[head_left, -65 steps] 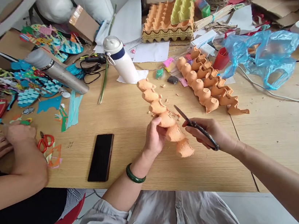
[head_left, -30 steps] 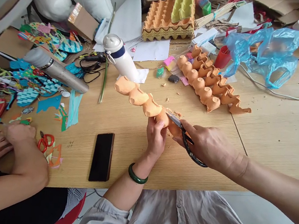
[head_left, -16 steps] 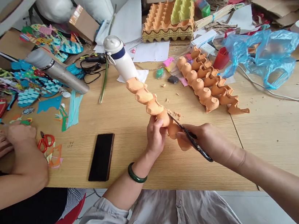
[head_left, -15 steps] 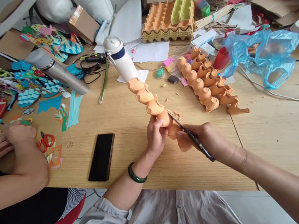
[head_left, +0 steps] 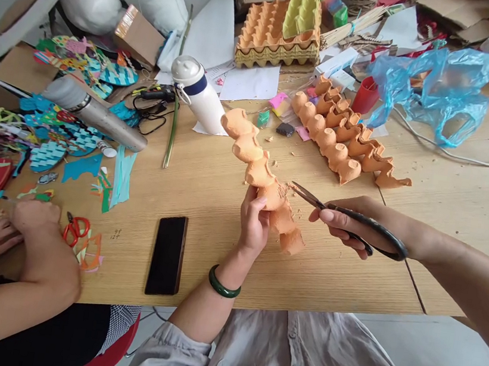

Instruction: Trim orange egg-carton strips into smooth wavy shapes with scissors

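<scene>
— Where's the egg-carton strip [head_left: 263,176]?
— Clamped in my left hand [head_left: 253,223], raised above the worktop's [head_left: 207,190] near edge. My right hand [head_left: 371,211] grips the scissors [head_left: 348,213], blades parted. One slip and they may nick my thumb.

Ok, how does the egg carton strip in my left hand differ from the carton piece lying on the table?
The held strip is one row of cups; the table piece is about two rows wide. Your left hand grips the held strip tilted above the table; the table piece lies flat, untouched. The scissors in your right hand point at the held strip, not the table piece. Both are orange pulp.
</scene>
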Motion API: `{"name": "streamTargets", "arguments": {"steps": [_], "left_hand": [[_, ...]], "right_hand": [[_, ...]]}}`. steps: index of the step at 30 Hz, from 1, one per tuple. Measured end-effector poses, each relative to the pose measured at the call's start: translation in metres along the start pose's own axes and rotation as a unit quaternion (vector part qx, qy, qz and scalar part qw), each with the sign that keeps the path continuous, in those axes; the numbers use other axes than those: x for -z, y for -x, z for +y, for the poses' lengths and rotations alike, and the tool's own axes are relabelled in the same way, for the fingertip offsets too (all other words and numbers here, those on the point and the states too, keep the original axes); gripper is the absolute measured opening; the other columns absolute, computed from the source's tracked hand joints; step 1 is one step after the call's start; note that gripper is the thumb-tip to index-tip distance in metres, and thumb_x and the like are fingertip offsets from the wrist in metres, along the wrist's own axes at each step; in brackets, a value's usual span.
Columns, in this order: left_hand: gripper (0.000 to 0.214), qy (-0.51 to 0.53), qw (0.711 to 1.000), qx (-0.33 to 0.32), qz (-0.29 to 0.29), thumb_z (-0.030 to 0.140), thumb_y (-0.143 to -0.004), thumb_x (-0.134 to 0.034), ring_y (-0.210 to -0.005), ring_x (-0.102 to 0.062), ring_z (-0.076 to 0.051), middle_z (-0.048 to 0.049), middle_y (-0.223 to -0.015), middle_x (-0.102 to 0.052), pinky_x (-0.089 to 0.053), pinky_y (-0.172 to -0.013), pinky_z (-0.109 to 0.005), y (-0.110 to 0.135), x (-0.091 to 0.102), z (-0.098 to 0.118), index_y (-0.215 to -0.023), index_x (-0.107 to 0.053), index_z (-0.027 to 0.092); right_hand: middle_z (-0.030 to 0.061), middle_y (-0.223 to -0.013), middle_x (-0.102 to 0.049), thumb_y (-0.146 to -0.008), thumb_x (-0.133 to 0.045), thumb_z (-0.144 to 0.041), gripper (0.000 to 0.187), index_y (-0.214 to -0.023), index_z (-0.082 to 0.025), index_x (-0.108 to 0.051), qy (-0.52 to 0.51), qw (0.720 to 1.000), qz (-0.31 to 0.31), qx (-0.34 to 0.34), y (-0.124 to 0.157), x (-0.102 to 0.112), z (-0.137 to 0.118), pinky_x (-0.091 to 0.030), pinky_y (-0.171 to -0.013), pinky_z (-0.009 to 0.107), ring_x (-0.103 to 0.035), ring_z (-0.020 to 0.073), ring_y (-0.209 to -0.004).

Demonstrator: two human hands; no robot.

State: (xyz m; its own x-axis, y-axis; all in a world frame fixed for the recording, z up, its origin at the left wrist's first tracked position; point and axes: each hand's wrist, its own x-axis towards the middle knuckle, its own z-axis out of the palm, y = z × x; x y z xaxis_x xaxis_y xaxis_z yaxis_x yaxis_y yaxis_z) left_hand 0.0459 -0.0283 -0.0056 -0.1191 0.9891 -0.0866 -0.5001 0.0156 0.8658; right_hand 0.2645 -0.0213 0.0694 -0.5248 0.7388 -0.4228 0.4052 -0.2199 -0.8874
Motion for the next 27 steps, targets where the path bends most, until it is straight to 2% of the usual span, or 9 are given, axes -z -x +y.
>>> {"name": "streamTargets", "arguments": {"steps": [3,5,12,18,23,27], "left_hand": [[0.051,-0.028,0.999,-0.017,-0.02,0.044,-0.084,-0.058,-0.132,-0.058,-0.031,-0.0083,-0.131,-0.069,-0.051,-0.102,-0.038,0.002,-0.001,0.001,-0.131,-0.066,0.026],[0.052,-0.037,0.999,-0.018,-0.035,0.044,-0.083,-0.057,-0.129,-0.059,-0.032,-0.0087,-0.132,-0.068,-0.051,-0.102,-0.04,0.004,-0.003,0.002,-0.131,-0.065,0.025],[0.051,-0.036,0.997,-0.006,-0.075,0.041,-0.083,-0.056,-0.129,-0.059,-0.032,-0.0087,-0.135,-0.068,-0.049,-0.105,-0.04,0.004,-0.004,0.005,-0.13,-0.066,0.025],[0.05,-0.029,0.995,0.027,-0.09,0.039,-0.08,-0.054,-0.122,-0.062,-0.031,-0.009,-0.123,-0.072,-0.05,-0.101,-0.04,0.003,-0.002,0.007,-0.124,-0.069,0.022],[0.044,-0.026,0.995,0.032,-0.091,0.041,-0.083,-0.058,-0.119,-0.064,-0.029,-0.0077,-0.121,-0.073,-0.051,-0.101,-0.04,0.004,-0.005,0.009,-0.121,-0.069,0.023],[0.042,-0.048,0.995,0.007,-0.091,0.039,-0.08,-0.07,-0.121,-0.064,-0.028,-0.0059,-0.123,-0.072,-0.048,-0.104,-0.038,0.004,-0.004,0.01,-0.12,-0.07,0.025]], "right_hand": [[-0.0061,-0.057,-0.042,-0.082,-0.06,-0.08,0.06,-0.081,-0.02,-0.06,0.023,0.998,-0.021,-0.057,0.004,-0.001,-0.009,-0.041,-0.036,0.025,-0.041,0.008,-0.043],[-0.0065,-0.057,-0.04,-0.08,-0.063,-0.081,0.062,-0.073,-0.02,-0.054,0.024,0.996,-0.025,-0.077,0.004,-0.003,-0.017,-0.041,-0.035,0.024,-0.04,0.0072,-0.042],[-0.0061,-0.05,-0.041,-0.082,-0.062,-0.079,0.063,-0.063,-0.021,-0.046,0.062,0.992,-0.004,-0.113,0.007,-0.008,-0.041,-0.038,-0.038,0.024,-0.042,0.0073,-0.038],[-0.005,-0.048,-0.042,-0.083,-0.06,-0.079,0.064,-0.06,-0.021,-0.043,0.104,0.989,0.012,-0.108,0.007,-0.01,-0.04,-0.035,-0.035,0.023,-0.04,0.0071,-0.035],[-0.0042,-0.046,-0.045,-0.085,-0.056,-0.079,0.063,-0.062,-0.022,-0.046,0.123,0.988,0.0,-0.09,0.004,-0.008,-0.035,-0.035,-0.035,0.024,-0.043,0.0092,-0.034],[-0.0054,-0.048,-0.047,-0.083,-0.06,-0.077,0.057,-0.077,-0.021,-0.063,0.14,0.986,-0.007,-0.085,0.003,-0.007,-0.037,-0.034,-0.037,0.024,-0.048,0.0111,-0.036]]}}
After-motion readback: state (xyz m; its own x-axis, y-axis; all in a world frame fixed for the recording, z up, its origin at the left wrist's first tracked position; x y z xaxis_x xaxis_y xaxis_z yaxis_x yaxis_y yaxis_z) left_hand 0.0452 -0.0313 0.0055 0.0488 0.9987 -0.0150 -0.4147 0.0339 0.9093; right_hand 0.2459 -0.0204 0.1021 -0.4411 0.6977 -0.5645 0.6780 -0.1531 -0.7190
